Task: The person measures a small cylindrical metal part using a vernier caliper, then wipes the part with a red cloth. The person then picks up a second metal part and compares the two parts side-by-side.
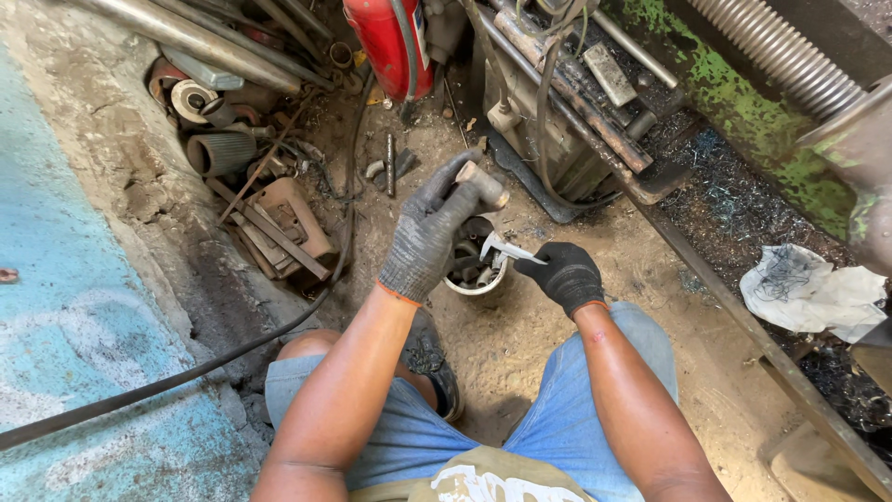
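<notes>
My left hand (427, 231), in a grey glove, is raised over the floor and holds a short metal cylinder (483, 184) between fingers and thumb. My right hand (564, 274), in a black glove, grips a metal caliper (506, 248) whose jaws point toward the cylinder. Just below both hands stands a small white bucket (476, 283) with several metal pieces inside. I am squatting in blue denim shorts, knees spread.
A red cylinder tank (390, 42) stands at the back. Scrap metal, pipes and a ribbed part (221, 151) pile at the left. A black hose (186, 372) crosses the floor. A green machine with a threaded screw (780, 56) and crumpled white rag (808, 290) lie right.
</notes>
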